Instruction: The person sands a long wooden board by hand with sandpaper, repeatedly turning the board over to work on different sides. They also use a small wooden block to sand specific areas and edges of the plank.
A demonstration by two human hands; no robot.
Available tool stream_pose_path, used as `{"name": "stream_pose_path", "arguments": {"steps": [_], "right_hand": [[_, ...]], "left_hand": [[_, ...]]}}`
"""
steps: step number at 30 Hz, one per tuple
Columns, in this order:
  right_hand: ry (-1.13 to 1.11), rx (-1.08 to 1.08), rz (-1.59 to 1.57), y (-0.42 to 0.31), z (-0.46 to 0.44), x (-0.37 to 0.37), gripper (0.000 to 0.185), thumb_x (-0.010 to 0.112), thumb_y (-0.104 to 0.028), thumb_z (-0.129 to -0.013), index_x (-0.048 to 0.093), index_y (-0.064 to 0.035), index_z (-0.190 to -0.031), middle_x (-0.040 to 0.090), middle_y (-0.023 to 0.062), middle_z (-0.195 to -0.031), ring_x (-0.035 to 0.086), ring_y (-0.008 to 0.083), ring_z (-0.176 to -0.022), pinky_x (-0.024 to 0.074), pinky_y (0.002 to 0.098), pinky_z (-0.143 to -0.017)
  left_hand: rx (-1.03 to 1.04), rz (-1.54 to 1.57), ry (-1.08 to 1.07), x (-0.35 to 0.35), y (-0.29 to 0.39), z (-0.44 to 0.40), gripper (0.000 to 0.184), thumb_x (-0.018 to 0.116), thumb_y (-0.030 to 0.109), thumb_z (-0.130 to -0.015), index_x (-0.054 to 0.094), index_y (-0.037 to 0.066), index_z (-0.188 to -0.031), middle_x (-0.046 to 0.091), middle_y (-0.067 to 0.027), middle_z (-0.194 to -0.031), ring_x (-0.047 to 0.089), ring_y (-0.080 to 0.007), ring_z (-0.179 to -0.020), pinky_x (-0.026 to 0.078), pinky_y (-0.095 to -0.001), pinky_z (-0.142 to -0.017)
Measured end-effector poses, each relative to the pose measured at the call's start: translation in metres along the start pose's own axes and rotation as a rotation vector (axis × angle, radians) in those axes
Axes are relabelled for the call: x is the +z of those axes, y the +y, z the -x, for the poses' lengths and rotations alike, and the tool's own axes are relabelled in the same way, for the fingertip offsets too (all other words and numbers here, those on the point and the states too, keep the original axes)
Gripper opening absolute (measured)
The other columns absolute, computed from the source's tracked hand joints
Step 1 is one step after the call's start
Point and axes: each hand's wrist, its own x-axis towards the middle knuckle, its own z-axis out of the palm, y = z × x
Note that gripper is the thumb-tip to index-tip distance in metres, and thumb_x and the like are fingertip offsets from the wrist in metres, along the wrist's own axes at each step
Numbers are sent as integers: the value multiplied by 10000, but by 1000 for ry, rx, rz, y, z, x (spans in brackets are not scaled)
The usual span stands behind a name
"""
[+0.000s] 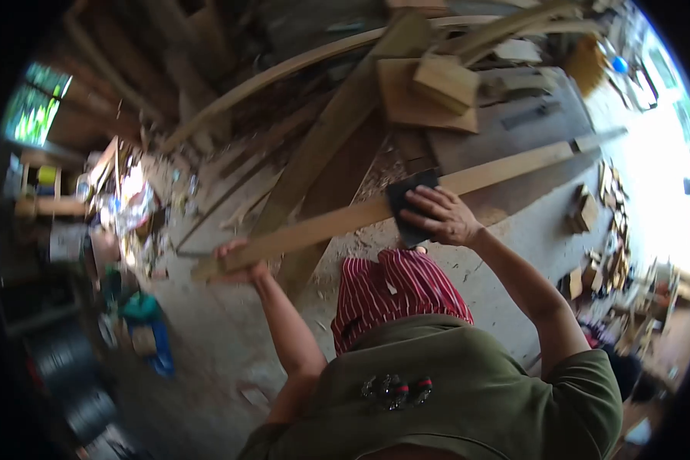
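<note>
A long, narrow wooden board [322, 228] slants across the view in front of my body, its right end higher up. My left hand [240, 264] is closed around the board near its left end. Over the middle of the board lies a dark sheet that looks like sandpaper [408, 193]. My right hand [445, 217] holds this sheet against the board, its fingers laid across the sheet. The board's far right end reaches over a flat grey surface [514, 126].
Wider planks [345, 123] lean behind the board, beside a stack of wood blocks [445, 84]. Offcuts [586, 211] litter the floor at right. A blue and green bag [152, 337] and dark cylinders [65, 356] stand at left. Shavings lie on the concrete floor [207, 330].
</note>
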Motion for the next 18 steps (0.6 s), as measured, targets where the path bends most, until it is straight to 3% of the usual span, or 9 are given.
{"name": "stream_pose_path", "arguments": {"steps": [4,10,12,16,18], "right_hand": [[-15,-5,-24,1,-3,-5,736,601,-227,-776,400,-264,-1483,328,65,-1574,334,269,-1436,283,451,-1172],[17,117,-12,-16,-10,-18,700,567,-125,-804,401,-214,-1478,365,83,-1552,354,288,-1424,281,444,-1182],[196,243,-84,-15,12,-21,647,545,-78,-854,393,-142,-1479,374,120,-1541,356,319,-1422,275,461,-1181],[446,535,205,37,54,-45,572,469,-51,-917,366,-30,-1480,346,178,-1546,314,340,-1443,242,490,-1182],[380,552,235,55,66,-39,586,465,-27,-905,362,-27,-1481,340,186,-1546,300,342,-1449,239,490,-1183]], "left_hand": [[-80,12,-169,-5,2,8,684,714,711,-704,640,99,-1000,669,-6,-960,634,-171,-950,493,-387,-927],[42,-164,271,61,-21,36,818,565,803,-762,628,28,-1019,661,-83,-1002,596,-277,-1029,465,-441,-976],[40,-328,388,63,-11,43,776,525,755,-834,618,13,-1042,651,-108,-1005,596,-297,-1008,476,-472,-956],[-46,-444,570,50,5,27,722,504,693,-891,592,6,-1094,641,-115,-1013,595,-304,-992,478,-519,-949],[97,-585,828,77,-11,22,654,501,644,-924,558,33,-1151,612,-112,-1057,585,-306,-1021,470,-552,-956]]}}
